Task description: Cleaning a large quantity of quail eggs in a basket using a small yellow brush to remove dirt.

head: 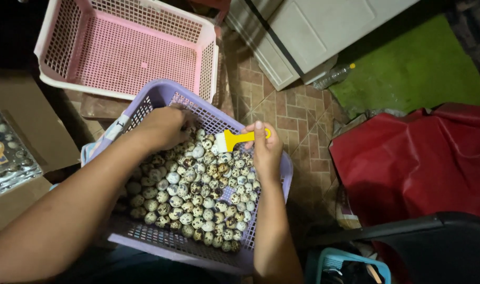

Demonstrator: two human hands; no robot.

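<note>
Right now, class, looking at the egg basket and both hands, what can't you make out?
- Left hand fingertips: buried among the eggs, head view.
- Brush bristles: too small and pale.
- Purple basket near rim: behind both forearms.
- Blue basket: cut off by the bottom edge.

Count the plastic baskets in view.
3. A purple basket of speckled eggs sits under both hands, a pink basket lies beyond it, and a blue basket shows at the bottom edge. Others may be hidden.

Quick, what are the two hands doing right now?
Left hand: curled down among the speckled eggs in the purple basket; a grip cannot be told.
Right hand: closed on a yellow brush.
</note>
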